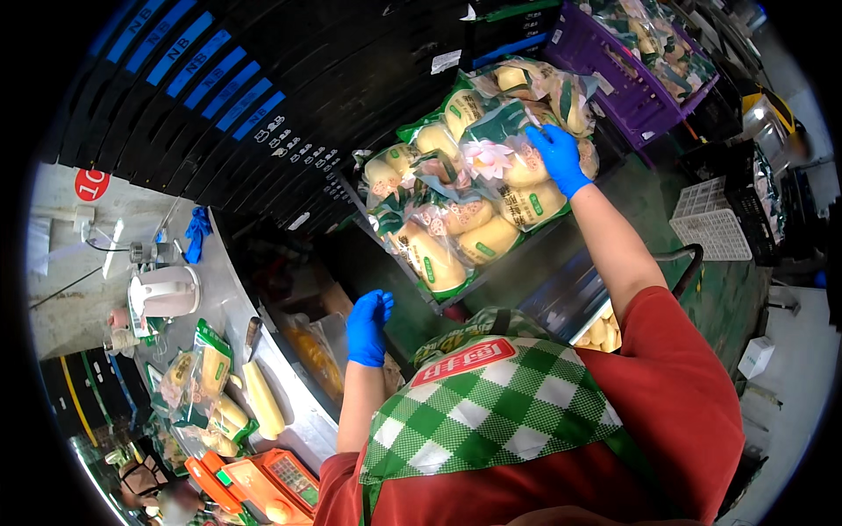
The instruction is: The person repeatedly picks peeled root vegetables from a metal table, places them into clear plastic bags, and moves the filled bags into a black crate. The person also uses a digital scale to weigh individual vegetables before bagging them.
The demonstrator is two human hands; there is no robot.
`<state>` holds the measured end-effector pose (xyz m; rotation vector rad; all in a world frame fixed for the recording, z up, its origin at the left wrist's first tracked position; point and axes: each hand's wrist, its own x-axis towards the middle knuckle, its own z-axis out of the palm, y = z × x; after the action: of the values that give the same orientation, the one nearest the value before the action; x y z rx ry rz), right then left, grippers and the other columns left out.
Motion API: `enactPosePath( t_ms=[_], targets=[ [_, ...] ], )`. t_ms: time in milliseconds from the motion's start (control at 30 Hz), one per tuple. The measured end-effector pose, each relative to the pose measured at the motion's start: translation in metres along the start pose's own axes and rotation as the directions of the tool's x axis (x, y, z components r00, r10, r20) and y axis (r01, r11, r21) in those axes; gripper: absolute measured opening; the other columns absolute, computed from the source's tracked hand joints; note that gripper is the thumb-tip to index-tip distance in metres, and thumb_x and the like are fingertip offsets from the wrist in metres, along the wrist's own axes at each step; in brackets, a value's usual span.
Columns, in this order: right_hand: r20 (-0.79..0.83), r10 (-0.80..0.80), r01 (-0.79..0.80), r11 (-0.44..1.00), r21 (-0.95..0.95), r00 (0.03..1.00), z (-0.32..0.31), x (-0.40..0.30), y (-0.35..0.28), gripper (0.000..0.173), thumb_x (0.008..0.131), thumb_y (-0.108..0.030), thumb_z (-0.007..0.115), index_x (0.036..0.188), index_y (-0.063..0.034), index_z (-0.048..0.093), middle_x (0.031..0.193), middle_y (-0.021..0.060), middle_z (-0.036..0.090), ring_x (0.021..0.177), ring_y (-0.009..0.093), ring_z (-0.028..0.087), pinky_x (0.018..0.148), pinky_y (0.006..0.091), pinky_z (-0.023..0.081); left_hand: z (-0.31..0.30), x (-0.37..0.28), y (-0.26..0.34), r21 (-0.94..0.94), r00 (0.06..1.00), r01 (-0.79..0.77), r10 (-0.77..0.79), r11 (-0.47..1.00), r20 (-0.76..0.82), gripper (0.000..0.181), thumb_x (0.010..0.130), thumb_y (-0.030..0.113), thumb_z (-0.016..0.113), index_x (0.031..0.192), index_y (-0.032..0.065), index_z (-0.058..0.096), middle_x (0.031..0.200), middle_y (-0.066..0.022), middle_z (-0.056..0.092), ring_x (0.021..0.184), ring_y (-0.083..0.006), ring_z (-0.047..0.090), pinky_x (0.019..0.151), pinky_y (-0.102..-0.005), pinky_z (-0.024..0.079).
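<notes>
My right hand (559, 158), in a blue glove, touches the top of a plastic bag of peeled lotus root (503, 148) with a pink flower print. That bag lies on a heap of similar bags (431, 253) filling a crate (445, 304). Whether the fingers grip the film cannot be made out for sure. My left hand (368, 329), gloved in blue as well, hangs with curled fingers between the steel table and the crate. Nothing shows in it.
On the steel table (263, 329) at left lie a knife (252, 335), a peeled lotus root (263, 401), bagged roots (214, 368), an orange scale (273, 483) and a kettle (168, 291). Stacked black crates (263, 72) stand ahead. A purple crate (608, 85) and a white crate (710, 217) are at right.
</notes>
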<state>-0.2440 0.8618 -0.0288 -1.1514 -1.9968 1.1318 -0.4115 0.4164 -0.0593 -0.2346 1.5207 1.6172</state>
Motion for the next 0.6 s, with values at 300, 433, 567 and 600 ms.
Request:
enactPosePath(
  t_ms=[300,433,567,600],
  targets=[
    [0.114,-0.625,0.599,0.657,-0.458,0.773,0.027,-0.086,-0.054,0.056,0.078,-0.025,0.064,0.131,-0.0159,0.046,0.137,0.0118,0.04,0.126,0.034,0.034,0.103,0.0456,0.025,-0.035,-0.024,-0.015,-0.064,0.993,-0.062,0.056,0.996,-0.1,0.022,0.086,0.021,0.056,0.101,0.0055,0.059,0.096,-0.0102,0.065,0.086,-0.0198,0.062,0.074,-0.0292,0.047],
    [0.132,-0.677,0.623,0.561,-0.545,0.724,0.072,-0.098,-0.03,0.056,0.079,-0.025,0.062,0.131,-0.0115,0.045,0.135,0.0151,0.041,0.122,0.034,0.038,0.101,0.0459,0.028,-0.067,-0.046,-0.015,-0.089,0.978,-0.158,0.144,0.983,-0.153,0.021,0.087,0.019,0.055,0.1,0.0036,0.059,0.094,-0.0093,0.065,0.086,-0.018,0.061,0.074,-0.0274,0.047],
    [0.065,-0.725,0.638,0.557,-0.532,0.686,0.07,-0.107,-0.032,0.051,0.081,-0.026,0.06,0.129,-0.0121,0.048,0.136,0.0148,0.041,0.121,0.034,0.04,0.1,0.0456,0.029,-0.081,-0.069,-0.02,-0.076,0.944,-0.271,0.25,0.959,-0.215,0.019,0.088,0.019,0.054,0.097,0.0036,0.059,0.09,-0.0072,0.064,0.083,-0.0143,0.06,0.074,-0.0257,0.046],
    [0.041,-0.735,0.641,0.561,-0.524,0.677,0.07,-0.111,-0.032,0.05,0.082,-0.026,0.059,0.129,-0.0116,0.048,0.136,0.0145,0.041,0.121,0.035,0.04,0.1,0.0454,0.028,-0.094,-0.078,-0.026,-0.017,0.927,-0.299,0.286,0.954,-0.245,0.019,0.088,0.019,0.054,0.097,0.0037,0.059,0.09,-0.007,0.064,0.083,-0.0138,0.06,0.075,-0.0253,0.046]
  ],
)
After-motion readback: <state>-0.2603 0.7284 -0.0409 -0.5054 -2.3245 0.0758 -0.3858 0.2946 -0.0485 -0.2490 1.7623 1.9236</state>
